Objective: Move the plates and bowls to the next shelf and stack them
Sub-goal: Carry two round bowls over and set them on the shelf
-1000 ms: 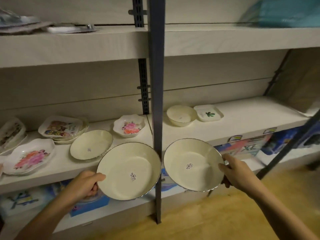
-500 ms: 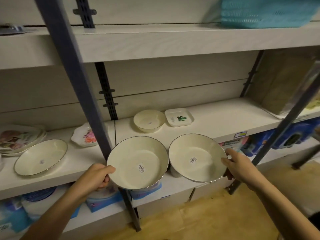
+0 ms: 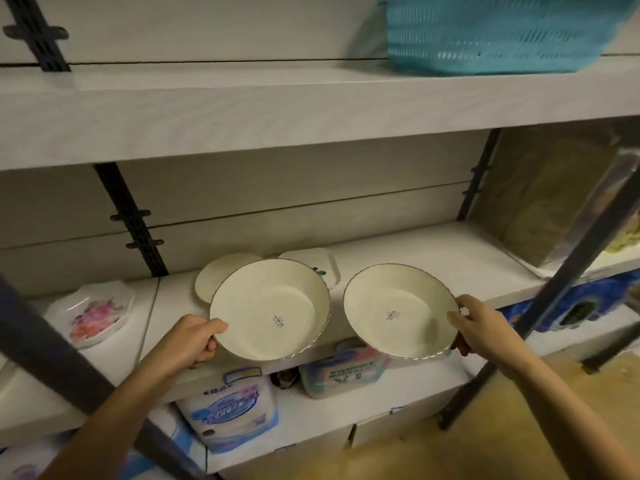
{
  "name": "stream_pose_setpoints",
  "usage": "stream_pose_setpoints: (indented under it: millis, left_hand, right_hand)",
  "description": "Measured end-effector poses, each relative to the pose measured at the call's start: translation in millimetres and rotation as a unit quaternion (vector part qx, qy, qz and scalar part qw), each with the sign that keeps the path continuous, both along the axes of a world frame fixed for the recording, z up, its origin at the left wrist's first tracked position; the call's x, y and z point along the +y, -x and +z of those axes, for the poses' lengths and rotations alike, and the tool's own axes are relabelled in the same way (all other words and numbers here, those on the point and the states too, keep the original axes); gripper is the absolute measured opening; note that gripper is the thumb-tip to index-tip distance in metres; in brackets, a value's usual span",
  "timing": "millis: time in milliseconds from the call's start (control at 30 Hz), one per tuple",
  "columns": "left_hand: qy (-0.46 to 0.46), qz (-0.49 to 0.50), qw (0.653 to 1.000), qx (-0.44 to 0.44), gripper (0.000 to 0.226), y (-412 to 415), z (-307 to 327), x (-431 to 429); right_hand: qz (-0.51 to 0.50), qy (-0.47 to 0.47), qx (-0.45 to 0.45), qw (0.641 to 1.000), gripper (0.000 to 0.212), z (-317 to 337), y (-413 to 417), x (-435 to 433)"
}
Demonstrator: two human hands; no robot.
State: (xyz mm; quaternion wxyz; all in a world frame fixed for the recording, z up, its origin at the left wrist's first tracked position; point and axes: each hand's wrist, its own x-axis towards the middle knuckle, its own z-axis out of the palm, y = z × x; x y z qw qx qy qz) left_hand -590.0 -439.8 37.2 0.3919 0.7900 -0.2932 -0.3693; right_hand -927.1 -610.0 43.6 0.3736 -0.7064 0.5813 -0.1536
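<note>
My left hand (image 3: 188, 341) grips the left rim of a cream bowl (image 3: 266, 306) with a dark scalloped edge and a sticker inside. My right hand (image 3: 479, 329) grips the right rim of a second, matching cream bowl (image 3: 394, 308). Both bowls hang side by side, tilted toward me, in front of the white middle shelf (image 3: 433, 258). Behind the left bowl, on that shelf, a smaller cream bowl (image 3: 216, 277) and a white square dish (image 3: 318, 259) with a green motif are partly hidden. A flower-patterned dish (image 3: 93, 311) sits on the shelf at far left.
A dark metal upright (image 3: 55, 358) crosses the lower left and another (image 3: 568, 275) slants at the right. A teal basket (image 3: 498, 32) stands on the top shelf. Packaged goods (image 3: 232, 410) fill the bottom shelf. A brown wrapped pack (image 3: 554, 192) leans at the shelf's right end.
The view has swung right and closer to the right-hand shelf section. Both bowls have moved up and forward toward that shelf, still held in my hands. The left shelf's plates have left the view.
</note>
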Motion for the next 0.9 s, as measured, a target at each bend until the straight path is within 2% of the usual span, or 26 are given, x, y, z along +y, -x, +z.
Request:
stream_pose_setpoints:
  millis: [167,300,500,700,900]
  left_hand:
    - [-0.013,0.016,1.000,0.008,0.044,20,-1,-33]
    - [-0.021,0.067,0.998,0.000,0.040,41,-9,-56]
    - [-0.037,0.141,0.989,-0.004,0.043,74,-18,-84]
    - [-0.038,0.165,0.986,0.002,0.045,95,-18,-106]
    - [-0.040,0.184,0.982,0.018,0.043,102,-19,-127]
  right_hand:
    - [0.027,-0.011,0.009,1.000,0.026,-7,16,-68]
    - [0.057,0.002,0.010,0.998,0.020,-23,18,-126]
    - [0.058,-0.039,-0.032,0.997,0.019,-52,0,-197]
    - [0.025,-0.109,-0.094,0.989,0.026,-82,-33,-230]
    - [0.037,-0.100,-0.056,0.993,0.033,-102,-55,-242]
